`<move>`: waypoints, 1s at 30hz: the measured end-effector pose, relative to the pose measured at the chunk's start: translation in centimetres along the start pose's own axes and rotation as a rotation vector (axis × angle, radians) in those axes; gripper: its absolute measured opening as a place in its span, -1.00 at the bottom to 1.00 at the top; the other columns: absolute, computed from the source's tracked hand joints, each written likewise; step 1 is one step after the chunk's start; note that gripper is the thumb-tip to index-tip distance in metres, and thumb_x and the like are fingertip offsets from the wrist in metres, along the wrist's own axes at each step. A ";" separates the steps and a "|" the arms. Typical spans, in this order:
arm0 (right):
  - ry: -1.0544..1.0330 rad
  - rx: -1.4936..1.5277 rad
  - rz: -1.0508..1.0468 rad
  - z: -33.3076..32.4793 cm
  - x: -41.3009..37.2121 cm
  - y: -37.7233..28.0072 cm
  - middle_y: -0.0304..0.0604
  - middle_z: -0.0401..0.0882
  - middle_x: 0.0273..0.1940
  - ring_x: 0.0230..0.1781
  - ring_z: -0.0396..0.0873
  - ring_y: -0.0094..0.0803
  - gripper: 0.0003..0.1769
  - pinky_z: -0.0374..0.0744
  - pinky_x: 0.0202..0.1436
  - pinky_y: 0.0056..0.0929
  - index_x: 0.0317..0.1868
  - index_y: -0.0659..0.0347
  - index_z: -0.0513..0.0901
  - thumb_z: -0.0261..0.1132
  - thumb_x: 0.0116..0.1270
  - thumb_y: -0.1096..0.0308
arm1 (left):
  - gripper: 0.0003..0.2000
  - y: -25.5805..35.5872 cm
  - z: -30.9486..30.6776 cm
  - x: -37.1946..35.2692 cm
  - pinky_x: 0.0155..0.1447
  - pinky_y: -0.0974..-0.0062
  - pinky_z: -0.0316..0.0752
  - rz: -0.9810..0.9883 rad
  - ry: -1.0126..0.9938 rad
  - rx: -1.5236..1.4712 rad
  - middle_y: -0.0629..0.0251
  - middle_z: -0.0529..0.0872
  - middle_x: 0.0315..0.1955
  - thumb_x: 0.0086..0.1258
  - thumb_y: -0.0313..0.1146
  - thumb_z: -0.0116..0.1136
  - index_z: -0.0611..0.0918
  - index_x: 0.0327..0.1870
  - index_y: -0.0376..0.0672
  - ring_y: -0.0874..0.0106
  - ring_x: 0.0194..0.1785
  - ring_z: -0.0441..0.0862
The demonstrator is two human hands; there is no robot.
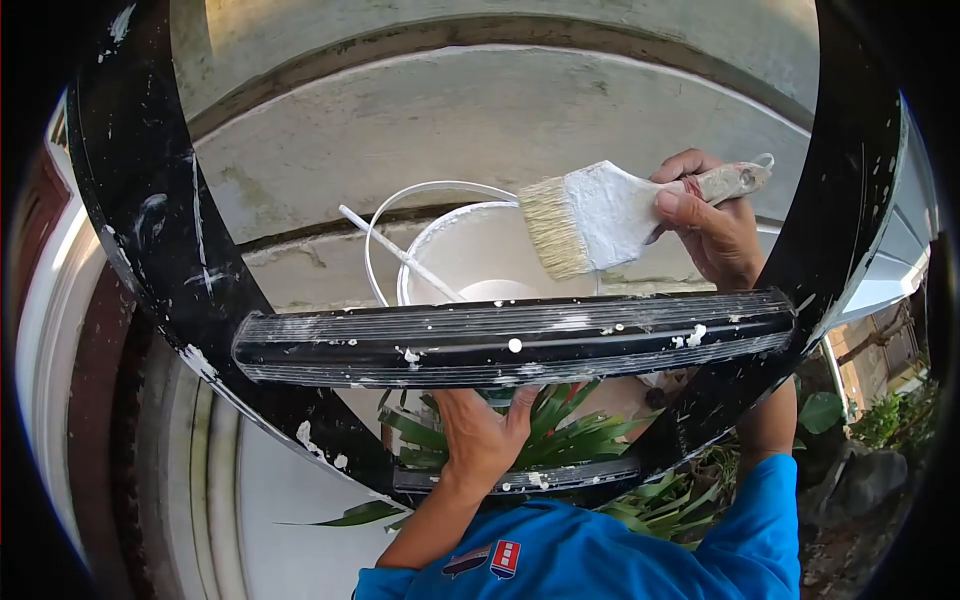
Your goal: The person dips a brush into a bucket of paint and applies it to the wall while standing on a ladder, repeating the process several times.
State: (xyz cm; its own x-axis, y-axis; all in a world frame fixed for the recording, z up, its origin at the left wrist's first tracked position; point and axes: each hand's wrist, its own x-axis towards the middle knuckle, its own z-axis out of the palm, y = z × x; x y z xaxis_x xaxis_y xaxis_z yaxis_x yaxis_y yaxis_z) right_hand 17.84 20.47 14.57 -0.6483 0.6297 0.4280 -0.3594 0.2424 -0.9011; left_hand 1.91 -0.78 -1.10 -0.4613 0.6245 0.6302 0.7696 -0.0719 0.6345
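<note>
In my right hand [715, 225] is a wide paintbrush [610, 215], gripped by its pale handle with the bristles pointing left. White paint coats its ferrule area; the bristles look straw-coloured. The brush is at the right rim of a white paint bucket [425, 245], which contains white paint [492, 290] and a thin white stick [385, 240] leaning out to the left. My left hand [480, 430] is below the black ladder rung [515, 340], its thumb and fingers around what seems to be the bucket's lower side. The rung hides the fingertips and most of the bucket.
Paint-spattered black ladder rails [225, 270] flank both hands, and a lower rung [515, 478] crosses near my blue shirt [600, 550]. Beyond the bucket is a stained, pale ledged wall [480, 110]. Green leaves [590, 445] show under the ladder.
</note>
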 end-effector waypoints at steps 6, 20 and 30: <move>-0.546 -0.675 -0.098 5.5 4.7 -0.6 -0.10 0.67 -0.40 -0.39 0.65 -0.41 -0.70 0.61 -0.25 -0.44 -0.23 0.32 0.67 0.53 0.06 0.37 | -0.55 -0.3 -0.2 0.2 0.20 0.04 0.32 0.009 -0.030 -0.045 -0.06 0.60 -0.05 0.16 -0.29 0.33 0.56 0.06 -0.30 -0.08 0.05 0.53; -0.583 -0.866 0.047 8.7 5.9 2.6 -0.05 0.67 -0.43 -0.43 0.64 -0.26 -0.73 0.57 -0.28 -0.36 -0.31 0.26 0.70 0.53 -0.01 0.34 | -0.70 -0.6 -0.2 -0.2 0.07 0.16 0.47 0.042 -0.077 -0.034 0.11 0.69 -0.17 0.18 -0.37 0.33 0.65 -0.07 -0.22 0.09 -0.11 0.63; -0.639 -1.143 0.148 11.2 6.4 4.7 0.20 0.68 -0.30 -0.29 0.70 -0.02 -0.68 0.66 -0.09 -0.24 -0.26 0.39 0.69 0.49 -0.02 0.38 | -0.73 -1.0 -0.2 -1.0 0.01 0.24 0.51 0.006 -0.115 -0.123 0.10 0.70 -0.20 0.19 -0.46 0.31 0.64 -0.08 -0.29 0.16 -0.16 0.64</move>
State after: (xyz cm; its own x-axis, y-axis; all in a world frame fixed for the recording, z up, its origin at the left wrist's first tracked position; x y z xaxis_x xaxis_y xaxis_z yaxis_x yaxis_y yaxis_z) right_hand 4.50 17.41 13.82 -0.9464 0.3228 -0.0065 0.3037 0.8833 -0.3570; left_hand 1.52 -1.48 -2.26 -0.3978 0.7085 0.5829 0.7091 -0.1657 0.6853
